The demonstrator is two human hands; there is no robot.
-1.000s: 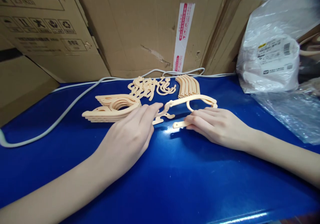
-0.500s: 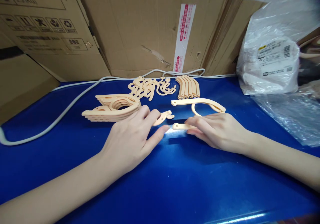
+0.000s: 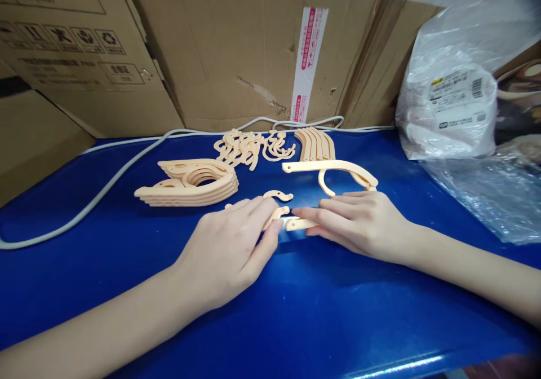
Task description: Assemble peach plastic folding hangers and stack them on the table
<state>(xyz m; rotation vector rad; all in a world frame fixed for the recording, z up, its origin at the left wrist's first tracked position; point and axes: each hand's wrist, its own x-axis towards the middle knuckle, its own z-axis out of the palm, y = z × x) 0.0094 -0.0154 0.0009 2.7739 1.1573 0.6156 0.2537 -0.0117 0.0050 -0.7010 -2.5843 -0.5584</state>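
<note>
Your L hand, fingers pinched tight on small curved pc, your R hand, fingers closed round cream hanger frame, pc just beside frame's near arm end, both above blue table, stacked frames to L.

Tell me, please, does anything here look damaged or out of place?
Yes: the cardboard box behind the blue table has a ragged streak left of its printed tape; the surface there seems scraped or torn.

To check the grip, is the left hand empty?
No, the left hand pinches a small curved beige piece, one end sticking out.
</note>
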